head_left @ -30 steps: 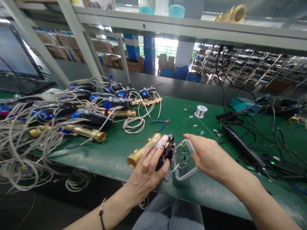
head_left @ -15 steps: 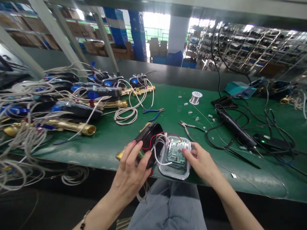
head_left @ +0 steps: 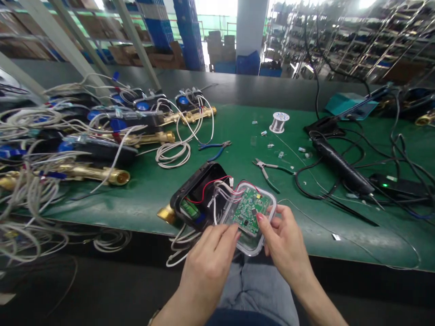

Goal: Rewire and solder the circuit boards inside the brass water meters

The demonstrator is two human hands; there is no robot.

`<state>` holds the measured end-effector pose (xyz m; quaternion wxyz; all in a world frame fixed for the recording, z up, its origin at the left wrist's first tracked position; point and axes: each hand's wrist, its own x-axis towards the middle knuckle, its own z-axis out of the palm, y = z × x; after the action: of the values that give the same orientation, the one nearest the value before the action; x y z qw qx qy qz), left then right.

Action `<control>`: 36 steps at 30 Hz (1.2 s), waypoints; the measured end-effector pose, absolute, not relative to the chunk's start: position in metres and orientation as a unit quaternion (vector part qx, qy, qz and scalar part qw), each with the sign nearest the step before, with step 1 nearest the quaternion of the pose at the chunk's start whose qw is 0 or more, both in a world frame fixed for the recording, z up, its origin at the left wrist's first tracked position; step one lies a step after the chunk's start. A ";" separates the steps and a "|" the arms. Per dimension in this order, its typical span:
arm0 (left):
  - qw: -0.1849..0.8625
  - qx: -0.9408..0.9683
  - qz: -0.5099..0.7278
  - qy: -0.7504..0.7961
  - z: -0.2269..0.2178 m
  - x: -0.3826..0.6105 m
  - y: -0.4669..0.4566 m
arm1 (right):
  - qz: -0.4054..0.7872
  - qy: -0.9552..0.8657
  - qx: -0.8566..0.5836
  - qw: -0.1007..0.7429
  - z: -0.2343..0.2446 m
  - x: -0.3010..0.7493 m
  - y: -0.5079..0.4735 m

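Note:
My right hand (head_left: 285, 237) grips the right side of a clear plastic cover (head_left: 253, 249), its thumb on the green circuit board (head_left: 249, 210) inside. The cover is tilted at the bench's front edge. My left hand (head_left: 212, 258) is at the cover's near left side, fingers pressed together by the board's lower corner; what they pinch is hidden. Left of the cover lies an open black meter housing (head_left: 181, 192) with a green cylindrical cell (head_left: 190, 209) in it and a brass pipe end (head_left: 166, 214) below. Red and white wires (head_left: 217, 182) run from housing to board.
Blue-handled pliers (head_left: 215, 148) and green-handled cutters (head_left: 267, 174) lie beyond the housing and cover. A solder spool (head_left: 279, 122) stands farther back. A soldering iron (head_left: 343, 167) and cables lie right. Brass meters (head_left: 91, 174) with coiled white cables (head_left: 173, 154) crowd the left.
My left hand has left the black housing and moved right to the cover's near side. The housing now shows its open inside. The cover has tilted, my right hand still on it.

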<state>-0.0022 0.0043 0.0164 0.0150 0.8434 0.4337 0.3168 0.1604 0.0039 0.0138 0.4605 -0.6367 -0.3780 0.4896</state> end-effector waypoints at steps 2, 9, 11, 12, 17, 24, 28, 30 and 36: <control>0.036 0.822 0.338 0.457 0.014 0.001 0.003 | 0.481 -0.356 -0.640 0.482 0.010 0.157 -0.003; 0.033 0.791 0.289 0.539 0.021 0.007 0.000 | 0.450 -0.321 -0.650 0.522 0.001 0.145 -0.017; 0.020 0.795 0.261 0.547 0.024 0.009 0.000 | 0.455 -0.311 -0.649 0.525 0.000 0.144 -0.018; 0.008 0.796 0.250 0.551 0.025 0.010 0.000 | 0.459 -0.307 -0.649 0.523 0.000 0.144 -0.018; -0.037 0.797 0.219 0.562 0.021 0.012 -0.001 | 0.517 -0.326 -0.648 0.454 0.007 0.151 -0.015; -0.073 0.815 0.254 0.516 0.002 0.008 -0.005 | 0.391 -0.501 -0.712 0.298 0.021 0.206 -0.012; -0.109 0.834 0.241 0.484 -0.003 0.005 -0.007 | 0.146 -0.570 -0.764 0.265 0.029 0.270 0.001; -0.107 0.828 0.259 0.486 -0.003 0.005 -0.006 | 0.076 -0.613 -0.749 0.241 0.031 0.291 0.017; -0.044 0.797 0.309 0.517 -0.001 0.008 -0.006 | 0.024 -0.759 -0.639 0.125 0.030 0.283 0.092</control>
<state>0.0081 -0.0061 -0.0008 -0.0437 0.7973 0.5165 0.3092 0.2833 0.0917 0.0295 0.1252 -0.6390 -0.7586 0.0235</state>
